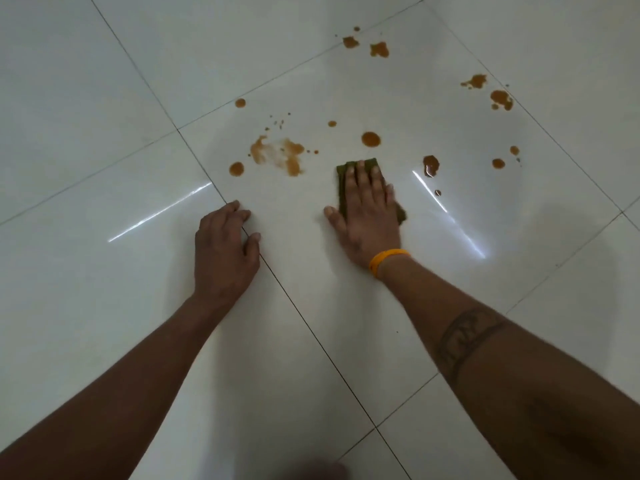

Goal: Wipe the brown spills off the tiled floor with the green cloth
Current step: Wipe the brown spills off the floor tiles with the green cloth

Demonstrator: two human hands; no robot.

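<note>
- Left hand point(225, 251) rests on the glossy white tiled floor point(104, 168), fingers point(239, 213) loosely curled and holding nothing, straddling a grout line.
- A smeared brown spill point(277, 155) lies beyond it, with small round drops nearby.
- Right hand point(369, 216), an orange band point(388, 259) at its wrist, presses the green cloth point(343, 183) flat against the floor, fingers spread straight over it.
- More spills point(431, 164) dot the tile to the right and farther off, apart from the cloth.
</note>
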